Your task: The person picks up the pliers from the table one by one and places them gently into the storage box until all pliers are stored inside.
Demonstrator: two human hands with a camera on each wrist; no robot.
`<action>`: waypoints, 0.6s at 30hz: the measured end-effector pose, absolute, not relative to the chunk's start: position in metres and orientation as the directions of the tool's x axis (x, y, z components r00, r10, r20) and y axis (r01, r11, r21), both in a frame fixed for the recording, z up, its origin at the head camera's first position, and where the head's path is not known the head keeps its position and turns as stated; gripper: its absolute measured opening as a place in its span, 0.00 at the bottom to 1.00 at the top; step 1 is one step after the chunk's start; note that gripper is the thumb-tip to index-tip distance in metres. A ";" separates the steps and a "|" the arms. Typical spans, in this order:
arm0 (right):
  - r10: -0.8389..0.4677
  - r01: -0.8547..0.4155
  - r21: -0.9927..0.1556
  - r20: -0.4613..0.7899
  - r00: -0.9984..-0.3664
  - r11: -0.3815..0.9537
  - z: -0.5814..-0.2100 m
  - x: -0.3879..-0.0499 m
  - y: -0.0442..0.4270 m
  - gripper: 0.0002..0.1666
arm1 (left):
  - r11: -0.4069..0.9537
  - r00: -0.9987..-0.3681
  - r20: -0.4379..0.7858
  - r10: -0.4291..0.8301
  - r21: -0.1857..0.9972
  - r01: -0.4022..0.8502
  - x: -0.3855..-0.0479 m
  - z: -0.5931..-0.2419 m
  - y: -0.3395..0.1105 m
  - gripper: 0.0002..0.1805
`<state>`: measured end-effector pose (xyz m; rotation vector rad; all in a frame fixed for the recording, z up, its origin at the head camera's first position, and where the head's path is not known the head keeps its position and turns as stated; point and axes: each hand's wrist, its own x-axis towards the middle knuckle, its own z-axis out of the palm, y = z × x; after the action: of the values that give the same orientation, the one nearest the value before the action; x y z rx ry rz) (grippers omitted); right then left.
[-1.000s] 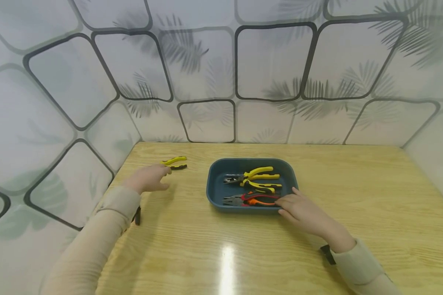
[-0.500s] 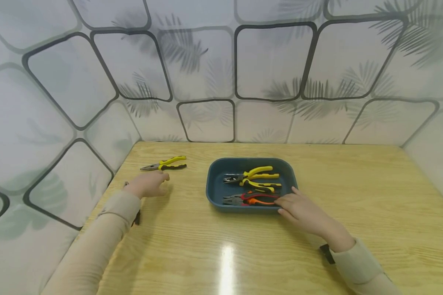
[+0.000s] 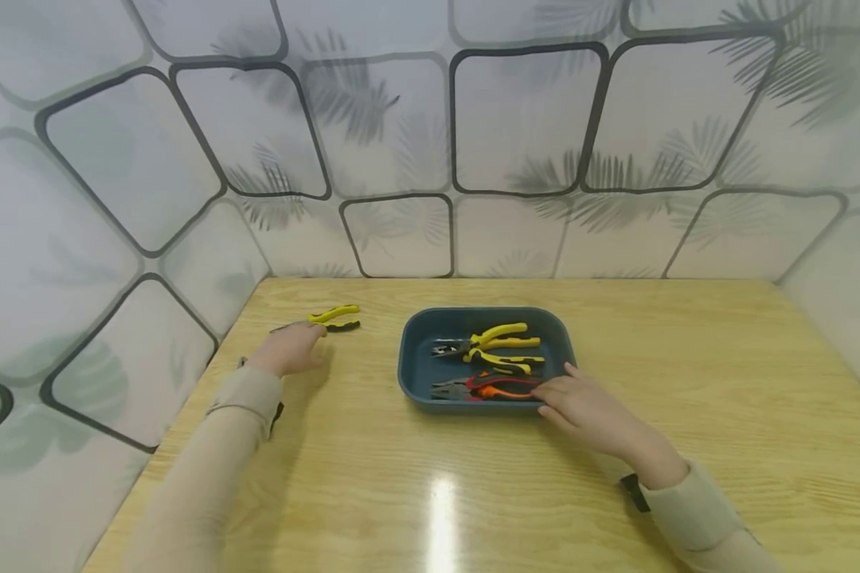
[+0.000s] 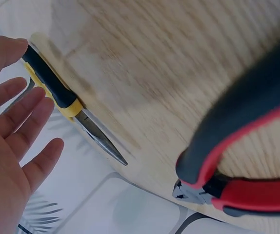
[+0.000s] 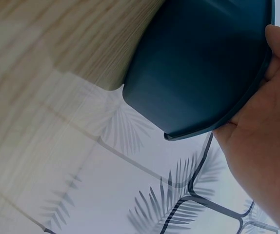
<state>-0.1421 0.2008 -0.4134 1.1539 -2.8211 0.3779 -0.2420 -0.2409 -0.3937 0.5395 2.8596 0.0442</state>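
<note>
My left hand (image 3: 290, 348) hovers beside a pair of yellow-and-black long-nose pliers (image 3: 335, 311) at the back left of the table. Its fingers are spread and hold nothing; in the left wrist view they are close to the handles of those pliers (image 4: 52, 83). Red-and-black pliers (image 4: 198, 151) lie nearer that wrist, mostly hidden by the arm in the head view. My right hand (image 3: 588, 414) grips the near right corner of a dark blue tray (image 3: 437, 407), fingers over the rim. Inside the tray lie yellow pliers (image 3: 498, 338) and red-and-orange-handled pliers (image 3: 483, 388).
The wooden table (image 3: 373, 477) carries the tray near its middle. Patterned wall covering (image 3: 509, 239) borders the table at the back and sides. A bright reflection crosses the front of the tabletop.
My left hand first drew back toward me, uncovering the long-nose pliers, then moved slightly forward and covers part of their jaws again. The right hand has stayed on the tray.
</note>
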 end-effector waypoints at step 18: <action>-0.676 -0.697 -0.200 0.169 -0.717 0.689 -0.415 -0.144 0.202 0.16 | 0.972 -0.960 -0.156 0.234 0.026 0.233 -0.271 -0.402 -0.220 0.26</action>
<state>-0.1441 0.2017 -0.4150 1.1450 -2.8113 0.3842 -0.2708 -0.2201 -0.4019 0.3533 2.9622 0.0110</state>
